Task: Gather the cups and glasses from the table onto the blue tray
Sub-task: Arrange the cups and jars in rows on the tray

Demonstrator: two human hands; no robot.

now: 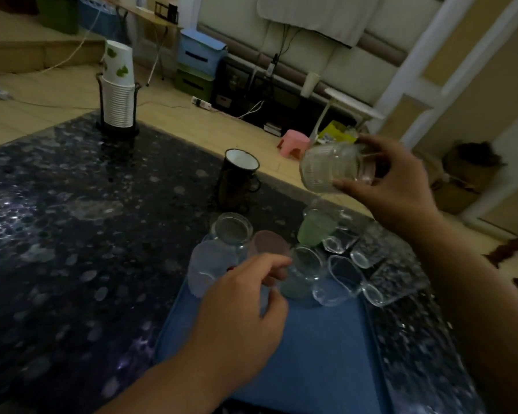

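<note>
My right hand (401,186) grips a ribbed clear glass tumbler (332,168) aloft, tilted, far right of the flat blue tray (311,354), apparently for carrying there, while my left hand (245,306) hovers half-curled, empty, over tray glasses.

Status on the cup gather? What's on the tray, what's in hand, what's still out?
Done: several glasses, including a green cup and a pink cup, stand clustered at the far end of the blue tray.
In hand: the right hand holds a ribbed clear glass in the air; the left hand hovers empty over the tray.
Left: the dark mug on the table, possibly some clear glasses right of the tray.
</note>
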